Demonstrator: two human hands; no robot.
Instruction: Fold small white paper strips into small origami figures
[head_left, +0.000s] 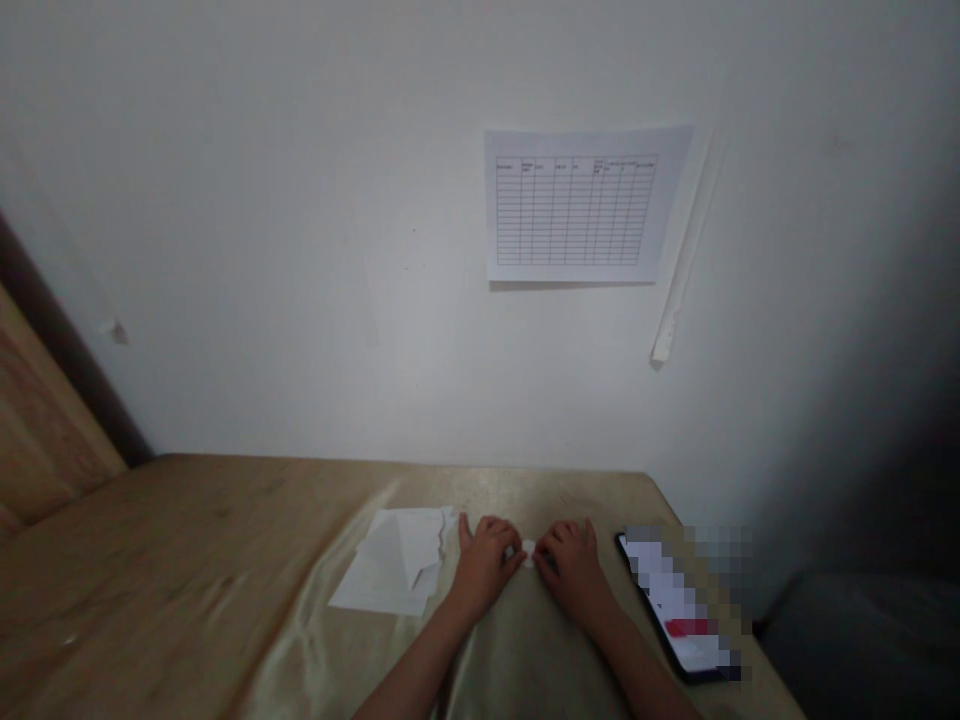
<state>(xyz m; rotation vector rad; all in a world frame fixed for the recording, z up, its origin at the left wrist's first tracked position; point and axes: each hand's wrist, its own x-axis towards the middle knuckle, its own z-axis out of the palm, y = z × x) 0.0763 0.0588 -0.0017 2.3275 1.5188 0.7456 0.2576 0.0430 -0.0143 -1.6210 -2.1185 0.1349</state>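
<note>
Between my two hands is a small white piece [529,553], which looks like paper and is mostly covered by my fingertips. My left hand [489,556] pinches its left edge with thumb and fingers. On the other side, my right hand [571,566] grips the right edge the same way. Both hands rest low over the cloth-covered table [360,670]. Left of my left hand lie several white paper sheets [382,570], overlapping, some with torn edges.
A phone [679,610] with a lit, partly blurred screen lies at the table's right side. A printed table sheet [574,205] hangs on the white wall [300,250] behind. At the far left stands a wooden panel [45,420]. The cloth has folds on the left.
</note>
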